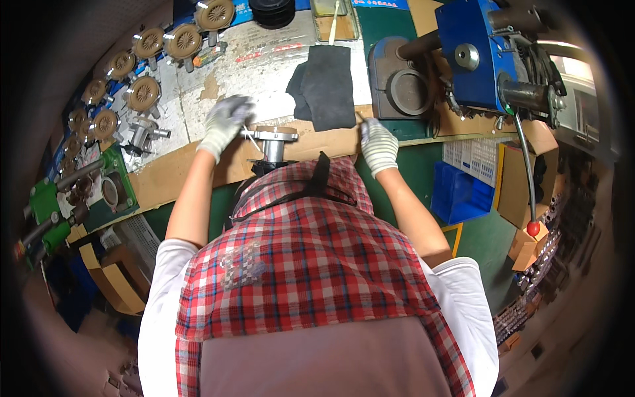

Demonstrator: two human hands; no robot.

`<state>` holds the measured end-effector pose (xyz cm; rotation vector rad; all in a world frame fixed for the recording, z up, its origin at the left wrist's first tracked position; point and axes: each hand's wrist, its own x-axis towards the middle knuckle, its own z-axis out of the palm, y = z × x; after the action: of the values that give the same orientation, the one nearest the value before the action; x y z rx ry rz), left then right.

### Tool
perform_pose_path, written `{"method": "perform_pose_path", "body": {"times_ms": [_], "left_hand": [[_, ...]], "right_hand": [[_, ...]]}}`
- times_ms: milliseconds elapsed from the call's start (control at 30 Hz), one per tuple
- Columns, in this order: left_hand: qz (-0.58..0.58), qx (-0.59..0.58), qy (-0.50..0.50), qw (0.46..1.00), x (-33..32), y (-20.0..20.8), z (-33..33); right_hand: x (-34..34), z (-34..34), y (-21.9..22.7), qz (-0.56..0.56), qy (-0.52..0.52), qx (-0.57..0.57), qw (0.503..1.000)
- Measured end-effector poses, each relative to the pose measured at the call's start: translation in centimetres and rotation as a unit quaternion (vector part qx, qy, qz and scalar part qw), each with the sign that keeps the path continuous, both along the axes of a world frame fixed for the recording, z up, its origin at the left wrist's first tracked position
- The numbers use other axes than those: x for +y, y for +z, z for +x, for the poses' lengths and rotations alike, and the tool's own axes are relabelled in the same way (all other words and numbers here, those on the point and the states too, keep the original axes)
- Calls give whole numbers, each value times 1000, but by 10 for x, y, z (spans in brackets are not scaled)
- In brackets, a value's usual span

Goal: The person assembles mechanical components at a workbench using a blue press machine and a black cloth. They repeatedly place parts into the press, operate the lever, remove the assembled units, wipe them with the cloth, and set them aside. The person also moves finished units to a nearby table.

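My left hand, in a pale knitted glove, is closed above the bench's front edge. From its fingers a thin white stick slants down beside a silver flanged metal part, which stands upright close to my apron. My right hand, also gloved, rests at the bench edge to the right with its fingers curled. A small dark tip shows past those fingers, too little to name. Between the hands, a black cloth lies on the bench, nearer my right hand.
Several metal parts with brown finned wheels stand at the left, near a green hand press. On the right is a blue press with a red-knobbed lever. A brush lies across a tray at the back. Blue bin stands below.
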<state>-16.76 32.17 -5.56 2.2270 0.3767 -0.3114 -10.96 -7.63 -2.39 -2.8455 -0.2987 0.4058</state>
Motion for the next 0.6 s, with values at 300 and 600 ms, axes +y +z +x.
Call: {"method": "perform_pose_path", "body": {"times_ms": [300, 600], "left_hand": [[-228, 199, -13, 953, -53, 41, -87], [-140, 135, -61, 979, -65, -10, -44]], "right_hand": [[3, -4, -25, -13, -186, -57, 981], [14, -34, 0, 84, -140, -159, 974]]}}
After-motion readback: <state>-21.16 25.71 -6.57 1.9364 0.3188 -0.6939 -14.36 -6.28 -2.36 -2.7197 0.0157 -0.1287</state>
